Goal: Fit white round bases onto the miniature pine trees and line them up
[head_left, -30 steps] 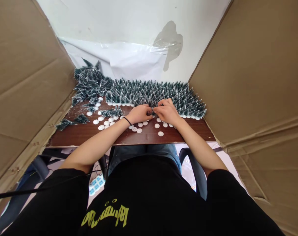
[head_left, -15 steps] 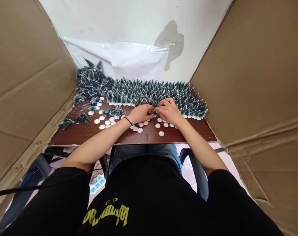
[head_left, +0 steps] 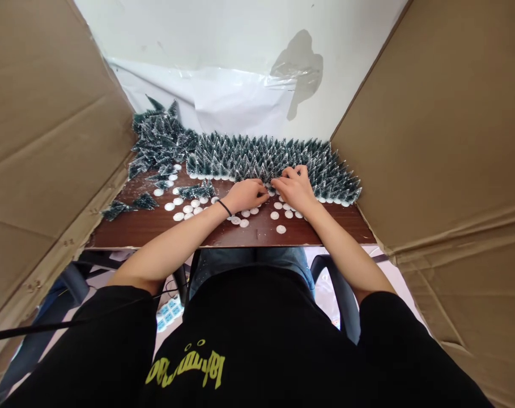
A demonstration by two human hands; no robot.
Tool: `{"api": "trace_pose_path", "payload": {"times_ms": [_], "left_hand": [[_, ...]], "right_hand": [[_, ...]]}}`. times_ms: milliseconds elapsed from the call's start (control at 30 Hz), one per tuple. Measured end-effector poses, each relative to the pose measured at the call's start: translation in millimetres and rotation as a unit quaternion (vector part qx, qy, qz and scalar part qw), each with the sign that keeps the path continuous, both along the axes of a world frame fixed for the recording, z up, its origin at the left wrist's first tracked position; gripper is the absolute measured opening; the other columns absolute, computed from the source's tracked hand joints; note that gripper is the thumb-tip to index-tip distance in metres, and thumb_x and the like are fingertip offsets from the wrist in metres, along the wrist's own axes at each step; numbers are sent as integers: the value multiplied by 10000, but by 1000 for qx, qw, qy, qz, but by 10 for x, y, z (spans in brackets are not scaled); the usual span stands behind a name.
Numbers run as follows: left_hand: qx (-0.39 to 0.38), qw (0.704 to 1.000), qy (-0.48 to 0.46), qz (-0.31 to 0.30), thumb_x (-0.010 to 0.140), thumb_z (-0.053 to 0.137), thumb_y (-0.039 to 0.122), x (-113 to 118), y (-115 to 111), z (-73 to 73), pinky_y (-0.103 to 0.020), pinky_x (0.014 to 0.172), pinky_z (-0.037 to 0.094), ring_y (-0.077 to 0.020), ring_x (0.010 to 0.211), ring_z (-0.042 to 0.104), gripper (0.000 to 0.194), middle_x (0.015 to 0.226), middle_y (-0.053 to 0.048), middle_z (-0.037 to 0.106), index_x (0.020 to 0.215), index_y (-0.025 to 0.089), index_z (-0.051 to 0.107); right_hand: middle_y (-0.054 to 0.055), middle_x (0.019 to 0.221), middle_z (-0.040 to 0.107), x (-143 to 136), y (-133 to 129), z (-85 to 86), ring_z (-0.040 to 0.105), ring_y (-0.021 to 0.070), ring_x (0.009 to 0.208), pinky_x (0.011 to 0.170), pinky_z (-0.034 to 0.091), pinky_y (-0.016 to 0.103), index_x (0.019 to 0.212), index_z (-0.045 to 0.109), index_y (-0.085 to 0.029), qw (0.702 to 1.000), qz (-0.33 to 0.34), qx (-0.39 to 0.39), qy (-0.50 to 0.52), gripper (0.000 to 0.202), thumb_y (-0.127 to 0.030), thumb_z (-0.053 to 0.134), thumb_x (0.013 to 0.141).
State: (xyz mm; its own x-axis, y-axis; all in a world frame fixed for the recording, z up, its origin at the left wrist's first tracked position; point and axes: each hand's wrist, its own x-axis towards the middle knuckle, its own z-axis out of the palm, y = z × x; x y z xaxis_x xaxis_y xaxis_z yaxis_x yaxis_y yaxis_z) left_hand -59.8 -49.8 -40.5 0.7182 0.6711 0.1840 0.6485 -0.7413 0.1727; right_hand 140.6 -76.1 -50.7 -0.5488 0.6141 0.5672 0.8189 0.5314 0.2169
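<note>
Upright miniature Christmas trees (head_left: 249, 154), dark green with white-frosted tips and round white bases, stand packed in rows along the back of the table. At the front edge of these rows my right hand (head_left: 297, 190) is closed, its fingertips pinching a small tree that they mostly hide. My left hand (head_left: 246, 195) lies just left of it, fingers curled inward close to the same spot; what they hold, if anything, is hidden. Loose white round bases (head_left: 281, 229) lie scattered in front of and beside both hands.
A heap of loose trees (head_left: 159, 136) fills the back left corner. Several more lie on their sides, including one tree (head_left: 193, 191) left of my left hand. Cardboard walls (head_left: 452, 141) flank the brown table (head_left: 261, 238), with a white sheet (head_left: 240, 102) behind.
My fingers have shifted slightly at the front of the rows, the left ones curling closer over the tabletop. The whole view has moved a little; the trees and loose bases otherwise look the same.
</note>
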Motion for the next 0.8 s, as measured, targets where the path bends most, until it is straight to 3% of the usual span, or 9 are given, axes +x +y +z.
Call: {"api": "trace_pose_path", "payload": {"times_ms": [333,600,700,800], "left_hand": [[-6,1000,7,-5,949,470,386,3,0,-20,-263,683,452,-175,847,644,375,951,-57,673,949,211,802],[-7,999,35,-7,959,442,371,15,-27,-7,-263,692,457,-194,945,653,384,1031,-67,670,1037,225,788],[-1,998,60,-23,949,460,339,-3,-66,88,-264,712,463,-204,987,654,362,1087,-69,685,1100,234,772],[-7,998,48,-38,954,471,389,-150,-114,339,-268,734,473,-193,932,655,369,1055,-67,702,990,194,782]], "right_hand": [[39,784,710,-3,12,-14,468,219,947,875,229,426,879,676,-208,1000,-19,16,-12,296,-149,427,1027],[86,926,714,-1,4,-7,472,257,993,861,256,444,1036,700,-218,1000,1,-8,13,286,-185,417,1023],[118,1046,707,-10,-24,0,483,269,1014,858,266,449,1218,665,-207,1000,5,-11,22,316,-210,422,1016],[135,1130,690,-28,-49,-7,493,271,1020,862,275,451,1327,610,-207,1000,1,7,27,380,-193,423,997]]}}
